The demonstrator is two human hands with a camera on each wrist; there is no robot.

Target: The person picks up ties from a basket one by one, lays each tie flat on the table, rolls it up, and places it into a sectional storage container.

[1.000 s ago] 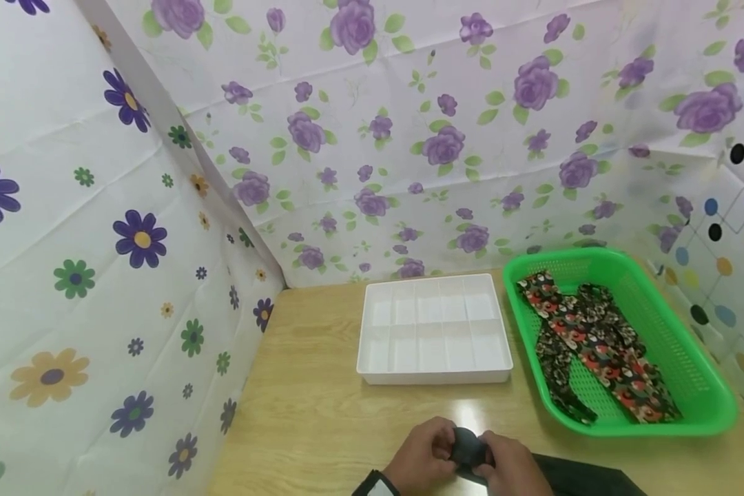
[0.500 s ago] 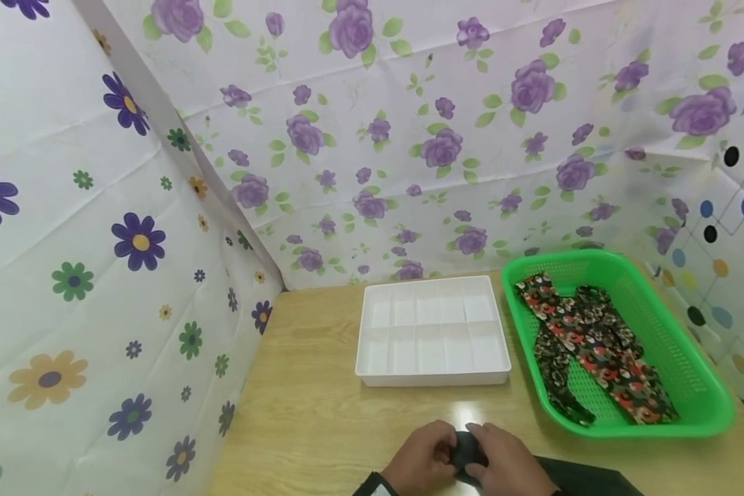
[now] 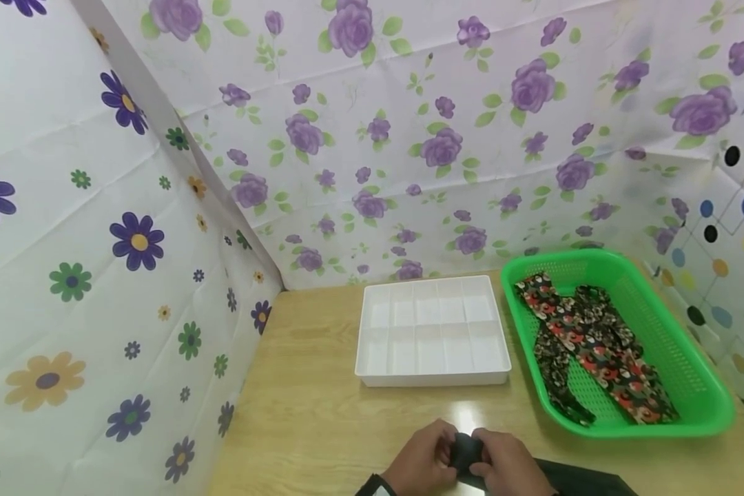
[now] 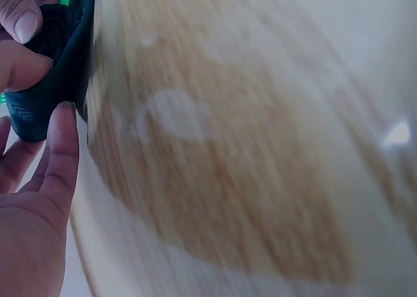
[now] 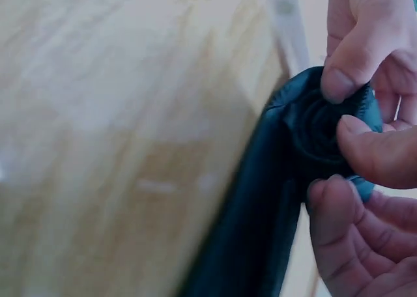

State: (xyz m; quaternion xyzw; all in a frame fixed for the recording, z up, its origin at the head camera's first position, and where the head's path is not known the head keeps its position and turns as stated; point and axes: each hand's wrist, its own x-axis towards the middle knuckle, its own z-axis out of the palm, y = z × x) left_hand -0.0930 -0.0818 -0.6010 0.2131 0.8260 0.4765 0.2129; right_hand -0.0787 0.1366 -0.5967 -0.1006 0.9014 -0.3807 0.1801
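Note:
A dark green necktie (image 3: 583, 475) lies along the table's near edge, one end wound into a roll (image 3: 467, 451). My left hand (image 3: 423, 457) grips the roll's left side, and my right hand (image 3: 510, 463) pinches its right side. The right wrist view shows the coiled layers of the roll (image 5: 316, 127) between the thumbs and fingers of both hands, with the unrolled length running down from it. In the left wrist view the roll (image 4: 42, 111) stands on its side at the left, the left hand's fingertips against it.
Beyond the hands stands a white tray (image 3: 432, 379) divided into several compartments. To its right is a green plastic basket (image 3: 688, 372) holding patterned, tie-like cloth strips (image 3: 595, 344). Floral sheets (image 3: 397, 165) hang behind and beside the wooden table (image 3: 304, 413).
The right fingers went over the top of the roll and came back to its right side. The roll stays between both hands, and the necktie's loose end has drawn slightly left.

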